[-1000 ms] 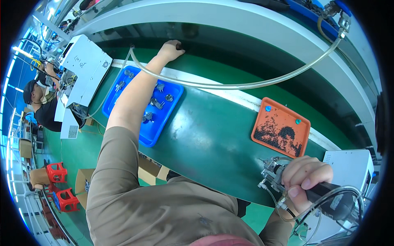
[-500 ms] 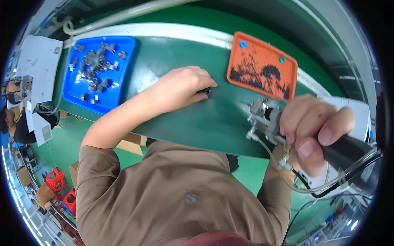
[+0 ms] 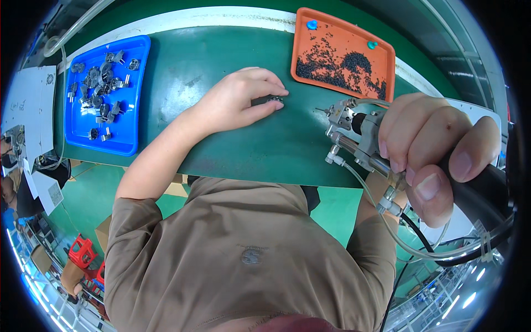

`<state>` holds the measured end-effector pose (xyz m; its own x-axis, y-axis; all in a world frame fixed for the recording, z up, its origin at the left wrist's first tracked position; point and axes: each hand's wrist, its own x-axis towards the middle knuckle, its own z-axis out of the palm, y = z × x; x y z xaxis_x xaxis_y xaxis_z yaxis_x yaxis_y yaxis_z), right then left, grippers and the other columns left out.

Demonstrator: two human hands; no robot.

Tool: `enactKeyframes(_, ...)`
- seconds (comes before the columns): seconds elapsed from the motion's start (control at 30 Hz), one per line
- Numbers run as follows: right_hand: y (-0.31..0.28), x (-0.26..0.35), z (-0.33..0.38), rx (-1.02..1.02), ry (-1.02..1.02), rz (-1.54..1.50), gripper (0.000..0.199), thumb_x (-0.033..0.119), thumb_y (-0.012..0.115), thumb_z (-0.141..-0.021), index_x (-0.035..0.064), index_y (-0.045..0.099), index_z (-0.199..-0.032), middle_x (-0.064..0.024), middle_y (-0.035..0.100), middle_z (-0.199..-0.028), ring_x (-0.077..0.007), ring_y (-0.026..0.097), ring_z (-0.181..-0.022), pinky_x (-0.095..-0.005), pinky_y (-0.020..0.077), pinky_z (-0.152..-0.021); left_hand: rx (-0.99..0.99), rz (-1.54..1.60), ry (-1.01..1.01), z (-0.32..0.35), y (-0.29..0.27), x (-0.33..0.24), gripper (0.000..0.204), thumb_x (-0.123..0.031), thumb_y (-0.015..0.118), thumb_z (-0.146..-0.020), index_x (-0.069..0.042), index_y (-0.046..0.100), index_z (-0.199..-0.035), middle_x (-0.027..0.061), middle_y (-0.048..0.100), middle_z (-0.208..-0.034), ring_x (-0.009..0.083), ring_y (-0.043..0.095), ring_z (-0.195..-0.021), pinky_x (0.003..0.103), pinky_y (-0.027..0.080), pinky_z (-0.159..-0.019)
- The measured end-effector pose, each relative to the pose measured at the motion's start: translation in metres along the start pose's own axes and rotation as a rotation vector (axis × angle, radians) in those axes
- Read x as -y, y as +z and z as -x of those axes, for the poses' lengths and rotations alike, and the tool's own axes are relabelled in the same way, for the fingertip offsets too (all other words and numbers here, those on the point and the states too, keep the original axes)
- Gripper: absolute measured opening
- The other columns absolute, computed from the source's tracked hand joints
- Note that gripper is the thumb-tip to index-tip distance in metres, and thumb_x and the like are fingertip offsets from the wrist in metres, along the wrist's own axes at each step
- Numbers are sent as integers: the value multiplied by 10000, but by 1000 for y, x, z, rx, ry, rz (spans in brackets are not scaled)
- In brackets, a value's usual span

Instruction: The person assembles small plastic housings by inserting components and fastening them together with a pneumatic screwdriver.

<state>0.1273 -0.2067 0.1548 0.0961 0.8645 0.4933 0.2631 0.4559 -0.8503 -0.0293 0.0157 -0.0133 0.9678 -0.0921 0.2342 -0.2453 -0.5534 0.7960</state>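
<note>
My left hand (image 3: 243,99) rests low over the green workbench, its thumb and fingers curled round a small dark part (image 3: 275,99). The hand covers most of that part, so its kind does not show. In my right hand (image 3: 437,149) is a powered screwdriver (image 3: 354,130) with a black body, a metal head and hoses. Its thin tip points left, toward the left hand, and stands apart from the dark part. Black plug parts with metal prongs (image 3: 102,86) lie loose in a blue tray (image 3: 135,124) at the left.
An orange tray (image 3: 344,27) at the back right holds many tiny black pieces (image 3: 357,62), a blue knob (image 3: 312,25) and a green one (image 3: 372,45). A clear hose (image 3: 362,177) loops below the screwdriver. White boxes (image 3: 27,110) stand left of the blue tray.
The view has shifted, so both trays sit higher and further left in the picture. My left thumb and fingers have spread slightly round the dark part. The screwdriver is still in my right hand.
</note>
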Motion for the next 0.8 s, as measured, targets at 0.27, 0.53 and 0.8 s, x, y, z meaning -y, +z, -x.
enactKeyframes(0.27,-7,-16,-3,81,-86,-107,317,110,666,-942,175,495,-1201,14,592,-753,-137,584,-632,-297,500,-588,-38,-100,129,5,-9,2,201,-54,809,-784,-40,760,-978,89,704,-1118,286,681,-971,400,557,-823)
enactKeyframes(0.53,-6,-29,-10,112,-18,-165,264,136,671,-979,201,516,-1182,34,570,-735,-113,572,-616,-284,489,-577,-72,-172,174,7,13,-7,111,-100,808,-791,-36,761,-868,56,700,-1040,243,659,-899,391,533,-789)
enactKeyframes(0.8,13,-42,-3,2,-59,-157,257,142,673,-974,211,519,-1167,32,565,-733,-111,567,-605,-286,492,-570,-113,-180,184,8,23,-5,106,-116,801,-794,-44,762,-862,40,708,-1035,226,642,-870,381,522,-769)
